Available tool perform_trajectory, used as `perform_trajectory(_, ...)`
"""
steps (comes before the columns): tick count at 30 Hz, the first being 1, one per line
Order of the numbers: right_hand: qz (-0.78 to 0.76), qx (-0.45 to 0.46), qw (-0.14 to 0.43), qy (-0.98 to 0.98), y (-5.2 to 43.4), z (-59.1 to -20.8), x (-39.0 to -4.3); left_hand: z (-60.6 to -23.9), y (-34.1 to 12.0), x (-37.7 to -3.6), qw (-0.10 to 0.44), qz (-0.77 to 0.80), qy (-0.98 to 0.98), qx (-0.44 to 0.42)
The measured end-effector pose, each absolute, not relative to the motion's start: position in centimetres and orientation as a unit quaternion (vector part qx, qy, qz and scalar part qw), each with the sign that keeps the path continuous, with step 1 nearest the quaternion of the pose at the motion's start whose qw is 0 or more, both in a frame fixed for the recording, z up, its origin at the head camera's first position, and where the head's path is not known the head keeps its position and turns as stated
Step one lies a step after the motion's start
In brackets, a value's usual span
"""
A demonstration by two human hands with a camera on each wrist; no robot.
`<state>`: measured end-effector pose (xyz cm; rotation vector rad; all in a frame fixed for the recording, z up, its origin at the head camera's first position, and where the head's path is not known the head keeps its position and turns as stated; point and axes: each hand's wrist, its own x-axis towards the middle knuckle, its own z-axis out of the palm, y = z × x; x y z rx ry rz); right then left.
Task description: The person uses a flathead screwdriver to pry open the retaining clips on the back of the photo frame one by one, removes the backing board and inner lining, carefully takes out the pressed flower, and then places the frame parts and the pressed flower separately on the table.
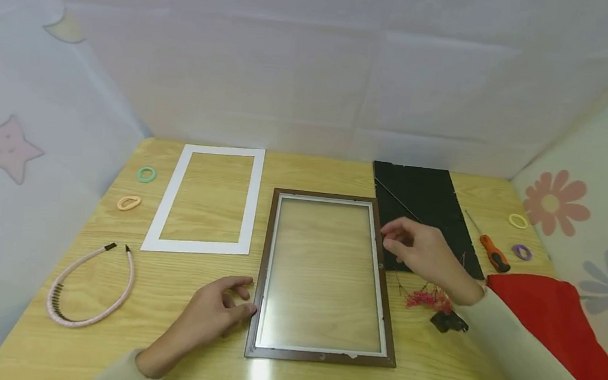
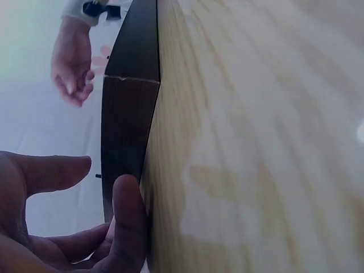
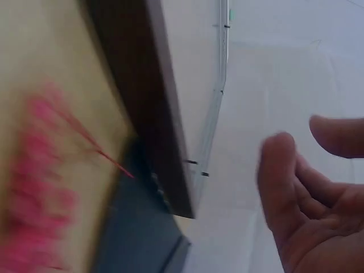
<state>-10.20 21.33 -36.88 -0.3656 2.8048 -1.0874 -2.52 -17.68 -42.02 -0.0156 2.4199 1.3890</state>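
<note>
A dark brown picture frame (image 1: 261, 277) with its glass pane lies flat in the middle of the wooden table (image 1: 182, 282). My left hand (image 1: 214, 310) rests on the table at the frame's left edge, its thumb touching the frame (image 2: 128, 114). My right hand (image 1: 415, 245) hovers just off the frame's right edge with loosely curled fingers and holds nothing. In the right wrist view the frame (image 3: 153, 114) and the empty right hand (image 3: 307, 193) show. A sprig of red dried flowers (image 1: 427, 297) lies under the right wrist.
A white mat board (image 1: 166, 214) lies to the left, a black backing board (image 1: 423, 194) to the right. An orange-handled screwdriver (image 1: 494, 252), a pink headband (image 1: 89, 286) and several hair ties, one green (image 1: 146, 174), lie around. White fabric walls enclose the table.
</note>
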Motion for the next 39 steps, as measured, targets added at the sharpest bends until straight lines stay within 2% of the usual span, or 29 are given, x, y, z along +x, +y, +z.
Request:
perform_trajectory(5,-0.375,-0.108,0.136,0.911,22.9,-38.7,-5.5,-41.9,-17.5,-2.4,0.154,0.432,0.888,0.036)
perform_trajectory(8,-0.403,-0.093,0.163,0.896,22.9,-39.7,-3.5,-41.8,-17.4,-2.4,0.136,0.390,0.908,0.065)
perform_trajectory(14,-0.448,-0.032,0.148,0.881,22.3,-40.8,-0.8,-41.9,-17.3,-1.9,0.149,0.379,0.910,0.083)
perform_trajectory(21,-0.514,-0.011,0.197,0.835,21.8,-42.4,1.1,-42.1,-17.6,-0.7,0.157,0.403,0.899,0.076)
perform_trajectory(29,-0.473,-0.006,0.170,0.865,21.4,-42.7,2.1,-42.1,-17.4,0.3,0.157,0.436,0.884,0.058)
perform_trajectory(34,-0.486,-0.006,0.166,0.858,21.4,-42.2,3.2,-41.4,-17.5,1.7,0.202,0.505,0.839,0.014)
perform_trajectory(39,-0.546,0.032,0.194,0.814,21.2,-41.9,4.2,-40.6,-17.2,3.1,0.245,0.608,0.753,-0.053)
